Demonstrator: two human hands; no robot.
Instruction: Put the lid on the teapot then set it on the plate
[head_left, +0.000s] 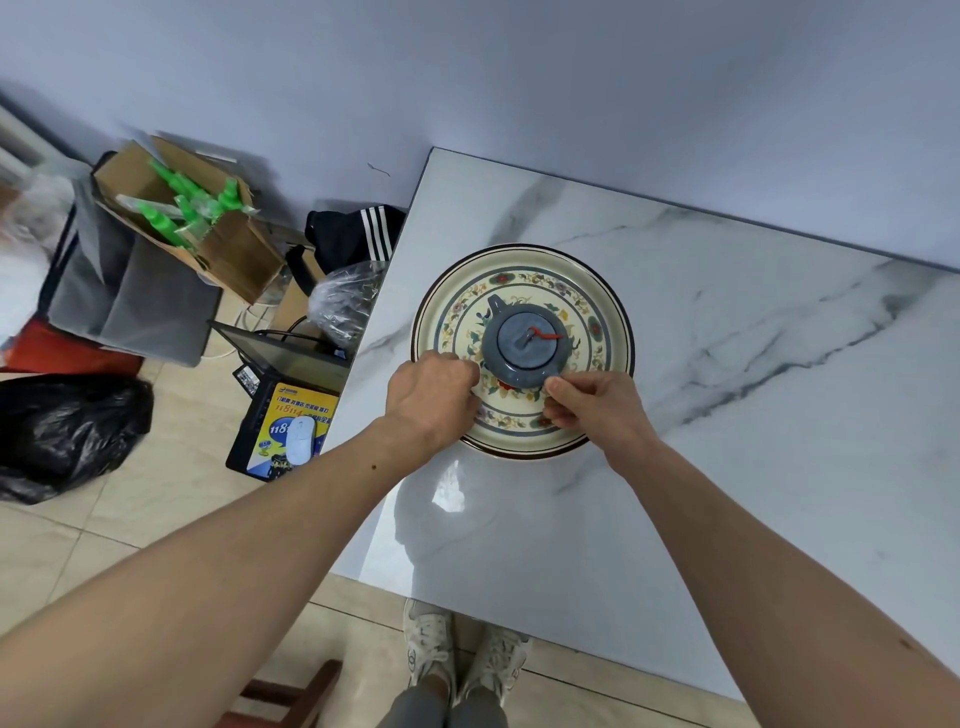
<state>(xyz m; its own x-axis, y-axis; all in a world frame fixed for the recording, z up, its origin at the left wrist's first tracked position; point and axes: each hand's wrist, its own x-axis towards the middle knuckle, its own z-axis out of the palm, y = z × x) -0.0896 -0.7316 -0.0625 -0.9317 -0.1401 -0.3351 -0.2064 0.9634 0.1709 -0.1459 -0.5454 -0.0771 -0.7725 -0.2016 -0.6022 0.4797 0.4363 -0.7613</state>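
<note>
A grey-blue teapot (521, 366) stands upright in the middle of a floral plate (609, 317) on the marble table, its spout pointing to the far left. Its grey lid (510, 328) sits on top, with a red cord tied to the knob. My right hand (597, 408) pinches the pot's near right side, where the handle is hidden under my thumb and fingers. Over the plate's near left rim, my left hand (431, 397) is curled into a loose fist, knuckles close to the pot's left side; contact cannot be made out.
The marble table (753, 441) meets a wall at the back, and its left edge runs just beside the plate. On the floor to the left are a cardboard box (223, 249), a black bag (67, 436) and a computer mouse (300, 440) on a printed box. My feet stand below the near edge.
</note>
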